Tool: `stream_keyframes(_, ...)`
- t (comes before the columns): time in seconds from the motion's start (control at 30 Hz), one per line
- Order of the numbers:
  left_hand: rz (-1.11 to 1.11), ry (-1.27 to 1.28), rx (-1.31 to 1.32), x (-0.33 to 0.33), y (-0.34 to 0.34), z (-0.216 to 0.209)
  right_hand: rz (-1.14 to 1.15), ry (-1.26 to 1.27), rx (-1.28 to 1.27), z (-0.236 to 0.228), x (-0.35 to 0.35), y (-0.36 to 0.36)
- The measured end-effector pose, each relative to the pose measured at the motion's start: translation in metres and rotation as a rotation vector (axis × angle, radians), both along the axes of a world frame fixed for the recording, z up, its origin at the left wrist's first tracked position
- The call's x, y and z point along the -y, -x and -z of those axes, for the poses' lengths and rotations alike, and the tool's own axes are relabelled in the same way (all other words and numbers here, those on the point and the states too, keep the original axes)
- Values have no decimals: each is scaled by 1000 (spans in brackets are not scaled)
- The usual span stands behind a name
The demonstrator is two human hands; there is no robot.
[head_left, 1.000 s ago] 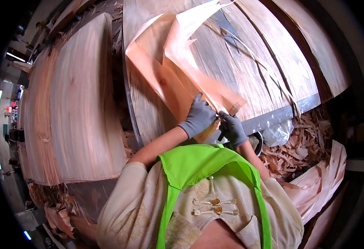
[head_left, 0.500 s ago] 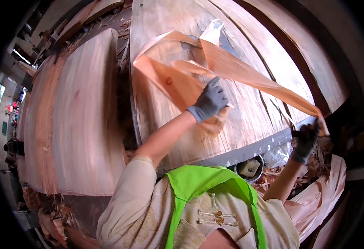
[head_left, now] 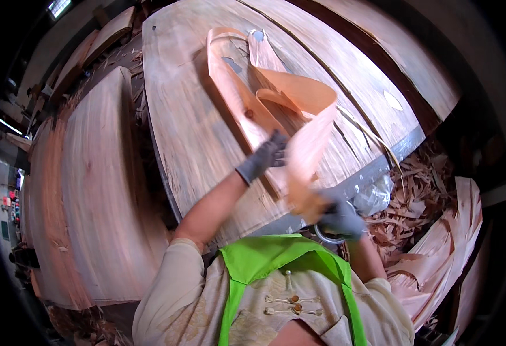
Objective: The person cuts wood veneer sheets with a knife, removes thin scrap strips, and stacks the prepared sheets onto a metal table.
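A long, thin strip of wood veneer [head_left: 316, 132] lies looped over a broad stack of veneer sheets [head_left: 195, 173]. My left hand [head_left: 263, 157], in a grey glove, is closed on the loop's near-left edge. Close to the stack's front edge, my right hand [head_left: 342, 219], also gloved, grips the near end of the strip, which curves down to it. Motion blurs the right hand and that end, so its finger details are smeared. Farther off, a torn tail of the strip rests flat on the stack.
Another veneer stack [head_left: 103, 190] stands on the left. Under my right hand is a round metal container [head_left: 329, 235], partly hidden. A clear plastic bag [head_left: 374, 196] and a heap of wood shavings [head_left: 406, 216] lie to the right, beside bundled veneer [head_left: 437, 259].
My right hand has come in from the far right toward my left hand, bringing the strip's end with it. The stretched strip now bends into a loop. My left hand has shifted slightly left.
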State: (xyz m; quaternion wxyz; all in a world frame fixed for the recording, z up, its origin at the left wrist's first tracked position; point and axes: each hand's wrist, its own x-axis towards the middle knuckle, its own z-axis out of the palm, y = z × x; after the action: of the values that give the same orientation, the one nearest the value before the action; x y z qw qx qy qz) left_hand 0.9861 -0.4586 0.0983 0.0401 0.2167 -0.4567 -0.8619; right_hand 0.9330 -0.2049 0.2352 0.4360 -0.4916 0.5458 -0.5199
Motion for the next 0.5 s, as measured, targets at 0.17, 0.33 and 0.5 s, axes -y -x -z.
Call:
stream_keyframes(0.17,-47,-20,229,49,-28,-28,-419,44,-334,84,55,-58)
stream_keyframes(0.33,116,605,115,33,-18,-10,-680,26,-564,146,73,-108)
stream_keyframes(0.5,4,817,320,21,-8,-2,-655,-2,-287,150,48,-96)
